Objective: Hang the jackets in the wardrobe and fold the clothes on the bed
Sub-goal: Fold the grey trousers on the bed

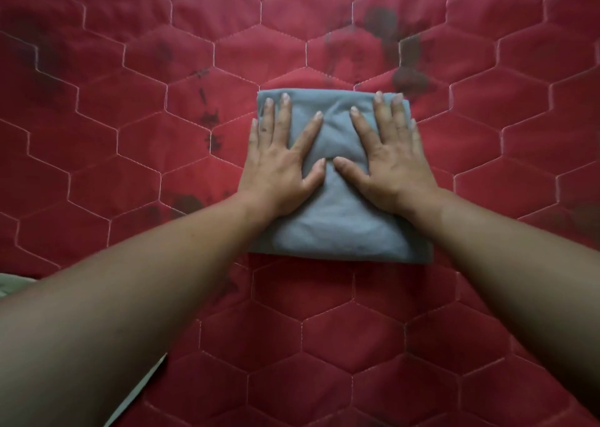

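A folded grey garment [337,225] of soft, matt cloth lies under both hands on a red quilted bedcover [130,128], its hexagon-stitched fabric darkly stained.

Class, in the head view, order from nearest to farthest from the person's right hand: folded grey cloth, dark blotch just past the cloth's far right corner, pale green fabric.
1. Folded grey cloth: under the right hand.
2. Dark blotch: on the red quilt, just beyond that hand.
3. Pale green fabric: far lower-left edge.
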`<action>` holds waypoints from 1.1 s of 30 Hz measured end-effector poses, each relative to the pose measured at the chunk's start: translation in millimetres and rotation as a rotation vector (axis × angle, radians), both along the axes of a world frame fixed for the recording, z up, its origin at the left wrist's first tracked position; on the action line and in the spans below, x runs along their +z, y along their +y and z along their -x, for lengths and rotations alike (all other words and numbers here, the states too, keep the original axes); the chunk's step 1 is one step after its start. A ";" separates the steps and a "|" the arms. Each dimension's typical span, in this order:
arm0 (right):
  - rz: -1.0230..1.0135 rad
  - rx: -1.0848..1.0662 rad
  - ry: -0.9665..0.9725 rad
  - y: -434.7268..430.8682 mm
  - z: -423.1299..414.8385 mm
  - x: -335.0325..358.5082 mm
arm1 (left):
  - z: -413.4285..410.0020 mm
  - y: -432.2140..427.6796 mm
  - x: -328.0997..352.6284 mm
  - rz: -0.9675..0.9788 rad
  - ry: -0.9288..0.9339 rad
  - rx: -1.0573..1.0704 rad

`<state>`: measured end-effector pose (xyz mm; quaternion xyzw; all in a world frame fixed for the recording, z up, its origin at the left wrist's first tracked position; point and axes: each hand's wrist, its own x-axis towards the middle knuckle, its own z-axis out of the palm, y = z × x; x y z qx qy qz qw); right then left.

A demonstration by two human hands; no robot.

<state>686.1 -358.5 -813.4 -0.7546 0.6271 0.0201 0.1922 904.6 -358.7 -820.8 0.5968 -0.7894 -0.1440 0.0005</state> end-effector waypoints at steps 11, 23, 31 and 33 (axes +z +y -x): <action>0.066 -0.002 0.138 89.2 8.8 -2.4 | -32.3 70.2 2.4 -0.010 0.004 -0.095; -0.020 -0.042 0.057 -36.5 9.6 45.2 | -4.5 -60.5 48.5 -0.166 -0.027 -0.043; -0.240 -0.144 -0.025 11.5 -4.7 63.1 | -12.7 -21.1 60.6 -0.382 -0.026 -0.054; -0.352 -0.181 -0.087 42.8 -0.2 66.9 | -16.5 9.2 62.6 -0.410 -0.041 -0.101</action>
